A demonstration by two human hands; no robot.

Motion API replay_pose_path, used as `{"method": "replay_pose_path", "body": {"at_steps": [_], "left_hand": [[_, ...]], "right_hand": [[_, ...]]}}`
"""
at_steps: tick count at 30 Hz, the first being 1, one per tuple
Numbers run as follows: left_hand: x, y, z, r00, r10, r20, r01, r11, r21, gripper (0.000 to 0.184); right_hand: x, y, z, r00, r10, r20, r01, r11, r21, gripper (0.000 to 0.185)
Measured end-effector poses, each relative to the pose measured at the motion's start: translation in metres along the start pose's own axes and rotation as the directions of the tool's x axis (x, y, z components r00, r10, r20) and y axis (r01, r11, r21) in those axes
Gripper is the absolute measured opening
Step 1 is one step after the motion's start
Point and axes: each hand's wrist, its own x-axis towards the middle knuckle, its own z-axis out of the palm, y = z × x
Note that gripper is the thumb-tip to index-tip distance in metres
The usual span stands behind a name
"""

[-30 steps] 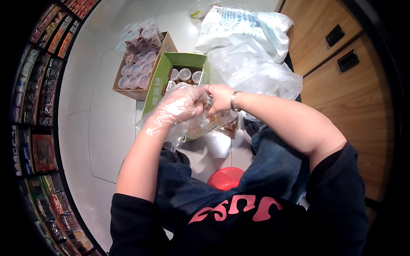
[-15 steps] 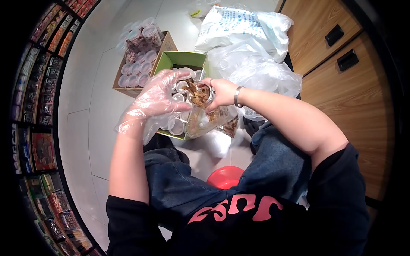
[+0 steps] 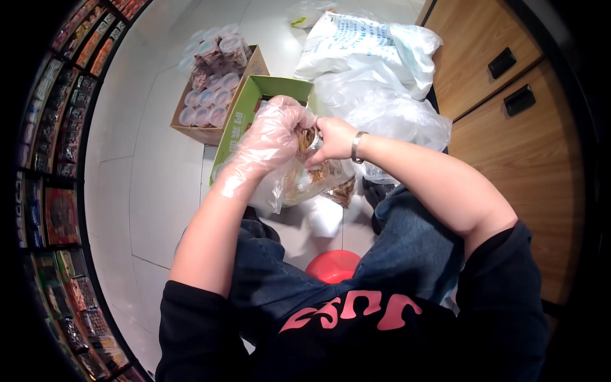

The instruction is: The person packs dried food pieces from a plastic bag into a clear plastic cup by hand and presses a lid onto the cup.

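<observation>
My right hand [image 3: 335, 140], bare and wearing a bracelet, grips a clear plastic jar [image 3: 316, 141] from the right. Brown dried strips [image 3: 304, 138] fill the jar's mouth. My left hand [image 3: 273, 130], in a loose clear plastic glove, is curled over the jar's left side; its fingertips are mostly hidden, as is anything between them. Just below both hands lies a clear plastic bag [image 3: 305, 183] with more brown strips in it. Behind my left hand stands an open green cardboard box [image 3: 237, 132], whose contents are mostly covered by the hand.
Left of the green box, a brown carton [image 3: 191, 135] holds stacked lidded jars [image 3: 207, 99]. White sacks [image 3: 356, 44] and clear plastic bags [image 3: 388, 108] lie at the back right, beside wooden cabinets [image 3: 509, 165]. A red basin [image 3: 332, 266] sits between my legs. Stocked shelves [image 3: 63, 146] line the left.
My left hand has moved right and closed in over the jar's mouth; before, its fingers were spread to the left. My right hand still holds the jar, in nearly the same place.
</observation>
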Motion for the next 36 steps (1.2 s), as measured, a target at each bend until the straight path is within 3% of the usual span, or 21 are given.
{"method": "replay_pose_path", "body": {"at_steps": [3, 4, 5, 7, 9, 11, 12, 13, 15, 19, 22, 26, 29, 31, 32, 35, 36], "left_hand": [[0.001, -0.004, -0.010, 0.991, -0.104, 0.082, 0.112, 0.989, -0.093, 0.022], [0.000, -0.003, -0.016, 0.953, -0.192, 0.234, 0.267, 0.897, -0.352, 0.020], [0.000, -0.001, -0.020, 0.953, -0.192, 0.234, 0.267, 0.898, -0.351, 0.020], [0.003, 0.005, -0.028, 0.879, -0.401, 0.257, 0.475, 0.698, -0.536, 0.026], [0.000, -0.004, -0.027, 0.885, -0.399, 0.239, 0.457, 0.653, -0.603, 0.035], [0.002, 0.002, -0.028, 0.883, -0.425, 0.198, 0.466, 0.748, -0.473, 0.036], [0.005, 0.012, -0.030, 0.910, -0.351, 0.218, 0.395, 0.894, -0.209, 0.038], [0.005, 0.017, -0.030, 0.944, -0.241, 0.228, 0.282, 0.945, -0.168, 0.037], [0.006, 0.013, -0.024, 0.958, -0.100, 0.268, 0.132, 0.986, -0.105, 0.036], [0.007, 0.012, -0.022, 0.958, 0.026, 0.286, 0.002, 0.995, -0.099, 0.032], [0.003, 0.010, -0.020, 0.958, 0.185, 0.218, -0.183, 0.983, -0.027, 0.021], [0.005, 0.006, -0.021, 0.964, 0.157, 0.214, -0.137, 0.985, -0.108, 0.016], [0.007, -0.004, -0.027, 0.981, 0.165, 0.101, -0.136, 0.958, -0.251, 0.013], [0.008, -0.006, -0.036, 0.999, 0.049, -0.007, -0.049, 0.983, -0.176, 0.010], [0.006, -0.005, -0.038, 0.998, -0.061, -0.030, 0.050, 0.958, -0.283, 0.010], [0.007, 0.001, -0.045, 0.995, -0.097, -0.030, 0.084, 0.952, -0.295, 0.010], [0.007, 0.001, -0.042, 0.981, -0.195, 0.009, 0.174, 0.852, -0.495, 0.018]], "right_hand": [[-0.002, -0.002, -0.005, 0.998, -0.032, -0.053, 0.034, 0.999, 0.041, 0.076], [-0.003, -0.001, -0.006, 0.998, -0.036, -0.059, 0.039, 0.998, 0.049, 0.077], [-0.003, 0.000, -0.007, 0.998, -0.036, -0.059, 0.039, 0.998, 0.049, 0.077], [-0.003, 0.000, -0.008, 0.996, -0.049, -0.070, 0.054, 0.996, 0.072, 0.079], [-0.004, -0.002, -0.011, 0.996, -0.057, -0.068, 0.062, 0.995, 0.074, 0.080], [-0.005, -0.006, -0.014, 0.996, -0.063, -0.065, 0.068, 0.995, 0.075, 0.081], [-0.007, -0.013, -0.017, 0.998, -0.028, -0.050, 0.030, 0.999, 0.045, 0.080], [-0.008, -0.017, -0.018, 0.999, 0.007, -0.036, -0.007, 1.000, 0.013, 0.080], [-0.009, -0.016, -0.014, 0.998, -0.045, -0.050, 0.047, 0.998, 0.044, 0.076], [-0.004, -0.008, -0.007, 0.975, -0.208, -0.081, 0.219, 0.962, 0.164, 0.065], [-0.005, -0.011, -0.012, 0.992, -0.124, 0.010, 0.122, 0.987, 0.100, 0.057], [-0.010, -0.025, -0.020, 0.997, -0.050, 0.061, 0.037, 0.979, 0.203, 0.056], [-0.009, -0.026, -0.024, 0.997, -0.038, 0.065, 0.025, 0.981, 0.193, 0.058], [-0.010, -0.021, -0.026, 0.998, -0.036, 0.049, 0.025, 0.980, 0.198, 0.063], [-0.010, -0.019, -0.026, 0.998, -0.039, 0.053, 0.028, 0.980, 0.195, 0.063], [-0.012, -0.017, -0.026, 0.996, -0.066, 0.068, 0.051, 0.980, 0.194, 0.069], [-0.012, -0.021, -0.028, 0.995, -0.039, 0.095, 0.021, 0.983, 0.183, 0.071]]}}
